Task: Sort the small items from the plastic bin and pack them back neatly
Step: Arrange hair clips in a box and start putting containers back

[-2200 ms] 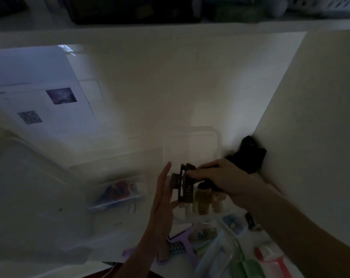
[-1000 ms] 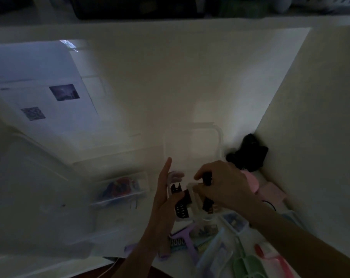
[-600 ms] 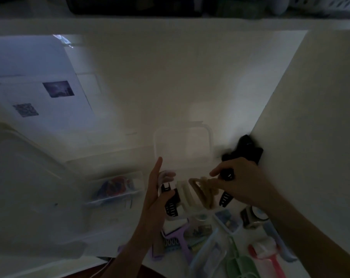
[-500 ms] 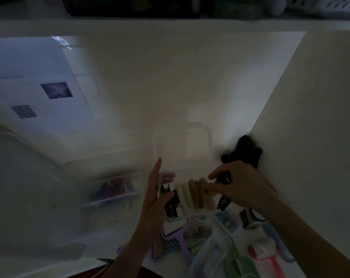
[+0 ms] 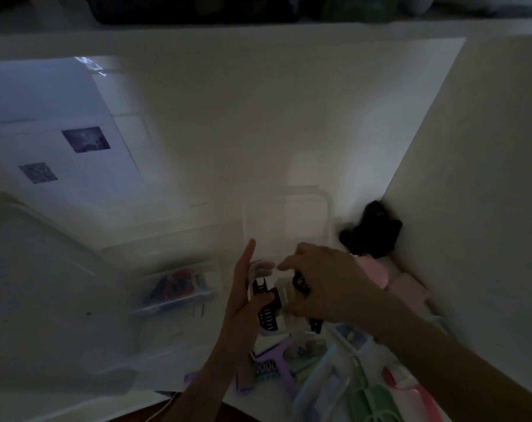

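Left hand (image 5: pixel 243 303) cups small clear container (image 5: pixel 266 300), thumb over black claw clip (image 5: pixel 267 312) inside. Right hand (image 5: pixel 325 284), at 3 o'clock, pinches container's rim (dim light). Large plastic bin (image 5: pixel 54 315) at 9 o'clock on surface (image 5: pixel 197 239).

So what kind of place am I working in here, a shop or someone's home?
Probably a home: a dim white desk or shelf nook, with hair claw clips, a purple comb and a printed sheet on the wall.

Two hands (image 5: pixel 243 303) (image 5: pixel 325 284), two black hair claws (image 5: pixel 266 303) (image 5: pixel 301 283), one purple comb (image 5: pixel 277 360), one sheet of paper (image 5: pixel 45 132)
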Demonstrator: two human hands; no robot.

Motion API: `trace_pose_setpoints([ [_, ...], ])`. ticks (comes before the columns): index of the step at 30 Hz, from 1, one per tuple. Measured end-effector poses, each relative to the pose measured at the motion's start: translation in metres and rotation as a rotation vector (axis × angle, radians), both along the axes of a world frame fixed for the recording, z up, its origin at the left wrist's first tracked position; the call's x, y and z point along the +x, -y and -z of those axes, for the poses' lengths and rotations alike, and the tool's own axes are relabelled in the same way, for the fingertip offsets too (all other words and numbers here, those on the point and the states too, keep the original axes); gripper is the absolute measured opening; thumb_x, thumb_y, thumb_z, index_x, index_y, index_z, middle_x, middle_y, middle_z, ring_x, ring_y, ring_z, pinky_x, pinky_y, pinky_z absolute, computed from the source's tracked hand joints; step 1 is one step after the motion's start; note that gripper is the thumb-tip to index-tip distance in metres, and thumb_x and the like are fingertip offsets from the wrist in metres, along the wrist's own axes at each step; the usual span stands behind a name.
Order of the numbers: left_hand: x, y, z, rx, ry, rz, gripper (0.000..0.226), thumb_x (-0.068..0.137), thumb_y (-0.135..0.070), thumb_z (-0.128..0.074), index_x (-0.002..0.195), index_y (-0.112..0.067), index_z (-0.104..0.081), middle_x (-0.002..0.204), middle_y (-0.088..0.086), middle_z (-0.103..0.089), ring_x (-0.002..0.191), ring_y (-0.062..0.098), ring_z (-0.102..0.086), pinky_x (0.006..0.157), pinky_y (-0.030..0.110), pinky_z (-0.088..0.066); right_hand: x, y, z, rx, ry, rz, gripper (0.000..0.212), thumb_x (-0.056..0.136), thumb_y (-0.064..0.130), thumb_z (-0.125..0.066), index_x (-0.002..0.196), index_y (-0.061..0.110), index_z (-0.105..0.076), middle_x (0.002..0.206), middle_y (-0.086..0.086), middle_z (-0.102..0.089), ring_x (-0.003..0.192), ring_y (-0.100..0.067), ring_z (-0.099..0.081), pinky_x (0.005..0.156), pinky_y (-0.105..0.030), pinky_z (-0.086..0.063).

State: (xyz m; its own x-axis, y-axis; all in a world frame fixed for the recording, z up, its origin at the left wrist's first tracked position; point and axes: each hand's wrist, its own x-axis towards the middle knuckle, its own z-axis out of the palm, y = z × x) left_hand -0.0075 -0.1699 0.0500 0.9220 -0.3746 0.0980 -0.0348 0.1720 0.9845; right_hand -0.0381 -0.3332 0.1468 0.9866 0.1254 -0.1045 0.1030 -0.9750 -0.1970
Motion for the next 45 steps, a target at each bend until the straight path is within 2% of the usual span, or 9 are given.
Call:
trace_pose_setpoints([
  [4, -0.003, 0.001, -0.005, 0.004, -0.007, 0.011, 0.077, 0.083, 0.005, -0.048, 0.152, -0.026, -0.032, 0.126, 0.016, -0.059, 0.112, 0.023, -0.063, 0.085, 0.025, -0.052, 0.008, -0.021, 0.01, -0.142, -0.031, -0.125, 0.047, 0.075, 0.058, -0.067, 0.107, 0.023, -0.067, 0.101, 0.001, -0.059, 0.088, -0.02, -0.063, 0.067, -0.027, -0.039],
  [9, 0.0, -0.007, 0.003, 0.066, 0.009, -0.007, 0.082, 0.081, 0.001, -0.05, 0.151, -0.036, -0.032, 0.129, 0.011, -0.061, 0.124, 0.036, -0.053, 0.102, 0.055, -0.047, 0.011, -0.017, 0.02, -0.154, -0.065, -0.129, 0.04, 0.075, 0.048, -0.071, 0.104, 0.021, -0.066, 0.101, 0.001, -0.06, 0.092, -0.02, -0.06, 0.072, -0.03, -0.04],
  [15, 0.001, -0.01, 0.003, 0.031, -0.004, -0.029, 0.081, 0.078, 0.003, -0.043, 0.15, -0.033, -0.033, 0.126, 0.006, -0.06, 0.122, 0.025, -0.053, 0.087, 0.03, -0.052, 0.007, 0.0, 0.018, 0.073, -0.02, 0.028, 0.033, 0.07, 0.045, -0.07, 0.102, 0.035, -0.065, 0.096, 0.013, -0.066, 0.087, -0.01, -0.061, 0.065, -0.025, -0.037],
  [22, 0.006, -0.01, 0.0, -0.005, -0.013, -0.019, 0.073, 0.086, -0.003, -0.047, 0.151, -0.032, -0.032, 0.125, 0.009, -0.059, 0.121, 0.026, -0.053, 0.098, 0.037, -0.048, 0.004, 0.006, 0.014, 0.145, -0.034, 0.066, 0.047, 0.068, 0.064, -0.072, 0.109, 0.042, -0.064, 0.104, 0.014, -0.052, 0.093, -0.007, -0.057, 0.078, -0.029, -0.05],
  [30, 0.013, -0.014, 0.005, -0.06, -0.078, -0.013, 0.087, 0.072, 0.009, -0.042, 0.15, -0.03, -0.036, 0.125, 0.016, -0.056, 0.117, 0.029, -0.052, 0.099, 0.041, -0.046, -0.006, 0.069, -0.014, 0.837, -0.078, 0.5, 0.024, 0.079, 0.011, -0.064, 0.101, 0.019, -0.06, 0.113, -0.013, -0.057, 0.096, -0.024, -0.059, 0.079, -0.027, -0.051],
  [33, 0.016, -0.011, 0.006, -0.071, -0.088, -0.009, 0.088, 0.071, 0.009, -0.042, 0.15, -0.029, -0.037, 0.125, 0.018, -0.056, 0.115, 0.028, -0.052, 0.098, 0.038, -0.047, -0.014, 0.065, -0.007, 0.705, -0.106, 0.455, 0.019, 0.091, 0.004, -0.058, 0.105, 0.017, -0.06, 0.095, -0.008, -0.058, 0.067, -0.01, -0.049, 0.053, -0.009, -0.039],
  [38, 0.019, -0.007, 0.005, -0.07, -0.062, 0.011, 0.087, 0.071, 0.008, -0.042, 0.15, -0.028, -0.036, 0.123, 0.017, -0.057, 0.114, 0.027, -0.053, 0.091, 0.032, -0.05, -0.021, 0.059, -0.007, 0.453, -0.037, 0.286, 0.009, 0.087, 0.023, -0.063, 0.089, 0.03, -0.057, 0.086, 0.007, -0.066, 0.075, -0.011, -0.062, 0.071, -0.031, -0.054],
  [41, 0.02, -0.006, 0.006, -0.059, -0.046, 0.019, 0.084, 0.074, 0.007, -0.044, 0.15, -0.03, -0.037, 0.123, 0.015, -0.058, 0.116, 0.028, -0.053, 0.094, 0.035, -0.05, -0.02, 0.048, -0.004, 0.264, -0.069, 0.16, 0.009, 0.087, 0.035, -0.064, 0.087, 0.031, -0.056, 0.076, 0.01, -0.062, 0.068, -0.002, -0.058, 0.06, -0.019, -0.046],
  [45, 0.019, -0.006, 0.007, -0.04, -0.052, 0.016, 0.075, 0.083, 0.001, -0.047, 0.15, -0.031, -0.037, 0.124, 0.015, -0.059, 0.119, 0.031, -0.053, 0.099, 0.039, -0.046, -0.015, 0.05, -0.009, 0.504, -0.076, 0.224, 0.008, 0.087, 0.031, -0.058, 0.095, 0.029, -0.057, 0.09, 0.007, -0.064, 0.076, -0.012, -0.06, 0.07, -0.035, -0.05],
])
